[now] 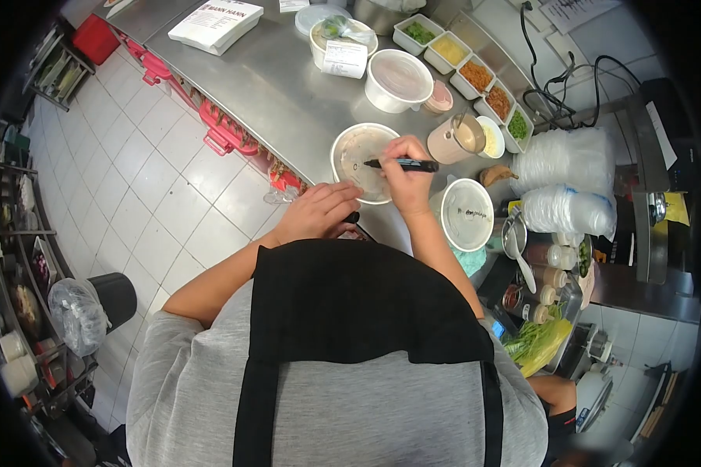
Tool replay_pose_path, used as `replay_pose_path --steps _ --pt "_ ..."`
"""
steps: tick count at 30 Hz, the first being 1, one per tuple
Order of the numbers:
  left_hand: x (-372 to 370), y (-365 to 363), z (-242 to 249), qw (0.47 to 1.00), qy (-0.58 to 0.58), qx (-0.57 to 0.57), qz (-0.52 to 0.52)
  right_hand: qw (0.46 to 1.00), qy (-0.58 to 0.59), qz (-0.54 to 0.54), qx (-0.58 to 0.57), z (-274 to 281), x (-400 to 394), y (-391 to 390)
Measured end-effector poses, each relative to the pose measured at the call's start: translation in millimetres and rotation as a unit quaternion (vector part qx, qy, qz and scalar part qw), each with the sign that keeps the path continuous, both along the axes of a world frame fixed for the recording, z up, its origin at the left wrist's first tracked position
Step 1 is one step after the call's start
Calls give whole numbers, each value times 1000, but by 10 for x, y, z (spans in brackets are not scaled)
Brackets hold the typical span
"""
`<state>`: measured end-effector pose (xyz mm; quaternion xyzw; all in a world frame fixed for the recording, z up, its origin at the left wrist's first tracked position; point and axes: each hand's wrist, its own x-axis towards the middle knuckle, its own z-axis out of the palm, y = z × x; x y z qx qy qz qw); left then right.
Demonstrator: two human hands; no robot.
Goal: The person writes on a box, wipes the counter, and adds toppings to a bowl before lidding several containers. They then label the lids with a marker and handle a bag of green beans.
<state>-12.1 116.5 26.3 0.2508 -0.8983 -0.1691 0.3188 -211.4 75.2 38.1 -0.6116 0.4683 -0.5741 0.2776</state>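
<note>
My right hand (409, 175) is closed around a black marker (417, 165). The marker's tip points down at the lid of a round white tub (336, 159), where a small dark mark shows. Stretched across from the left, the fingers of my left hand (319, 212) lie at the near rim of this tub. A small black rounded piece (354, 217) pokes out beside its thumb; I cannot tell whether the hand holds it. Right of my right forearm stands another lidded tub (467, 214) with black handwriting on top. A beige-filled container (453, 138) stands beyond my right hand.
Farther back are a lidded tub (399, 81), a tub with a paper label (344, 59) and a white box (215, 26). Toppings fill several trays (475, 75) along the wall. Stacked plastic lids (565, 167) and a ladle (516, 238) lie right. A bin (110, 300) stands left.
</note>
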Motion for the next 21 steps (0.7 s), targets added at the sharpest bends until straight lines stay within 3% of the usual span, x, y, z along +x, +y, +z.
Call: replay_pose_path --steps 10,21 --pt "-13 13 -69 1000 -2 -2 9 999 42 -23 4 73 -21 3" --pt "-10 18 -22 1000 9 6 4 999 8 -47 17 -37 -79 -25"
